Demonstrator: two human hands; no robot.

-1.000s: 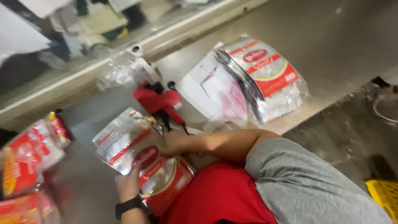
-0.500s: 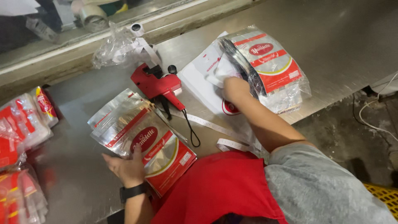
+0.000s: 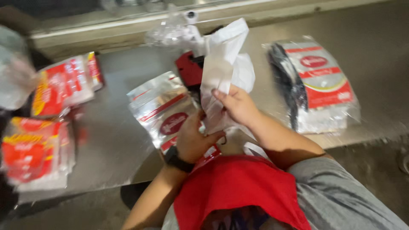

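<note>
red device [image 3: 190, 69] mostly hidden behind white bag [image 3: 223, 64]. left packets [image 3: 36, 159] motion-blurred, print unreadable. left hand [image 3: 192, 140] covers lower part of silver pouch [image 3: 164, 106]. grey shape [image 3: 12, 72] cut off at left edge.

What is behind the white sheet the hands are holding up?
Behind the white sheet a red hand tool shows at its left edge; the rest is covered. Both the left hand and right hand grip the sheet.
</note>
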